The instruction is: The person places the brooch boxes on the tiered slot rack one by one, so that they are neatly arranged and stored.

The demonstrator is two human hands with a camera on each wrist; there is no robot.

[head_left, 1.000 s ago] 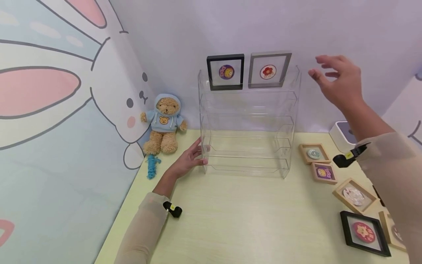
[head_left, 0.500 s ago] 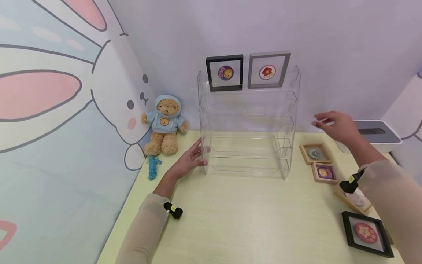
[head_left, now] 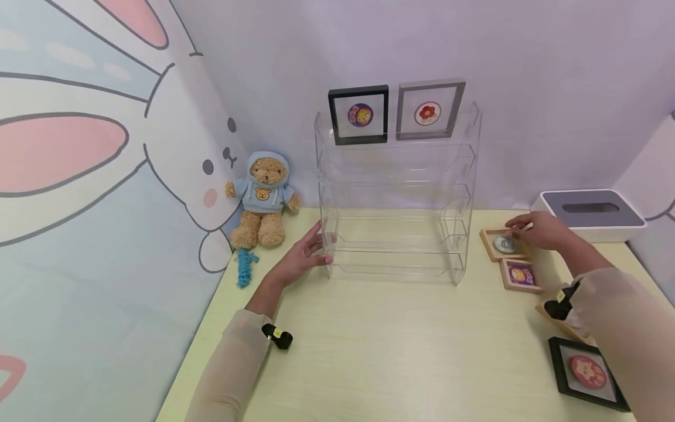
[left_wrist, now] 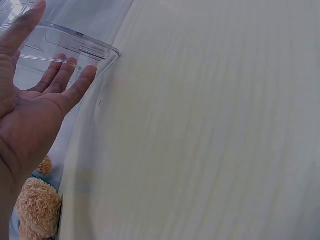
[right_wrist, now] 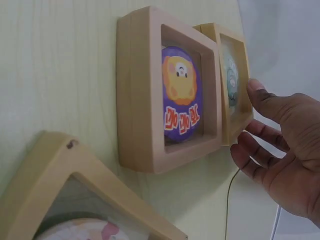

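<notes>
My left hand [head_left: 296, 261] rests against the left side of a clear acrylic rack [head_left: 398, 253], its fingers spread and nearly straight. In the left wrist view, the fingertips lie against the rack's clear corner. At the right, my right hand [head_left: 545, 230] pinches a light wooden frame [head_left: 489, 247] holding a green round badge [head_left: 504, 244]. In the right wrist view, the thumb lies on this frame's rim and the other fingers curl at its side. Directly beside it is a smaller wooden frame [head_left: 506, 280] with a purple badge [right_wrist: 182, 95].
A black frame [head_left: 361, 90] and a grey frame [head_left: 431, 85] stand on the rack's top tier. Left of it sits a teddy bear [head_left: 265, 190] behind a blue bundle [head_left: 244, 268]. A tissue box [head_left: 590, 217] and another black frame [head_left: 556, 366] are at the right.
My right hand has come down from beside the rack's top to the wooden frame with the green badge, and its fingers now close on that frame. The left hand stays put.
</notes>
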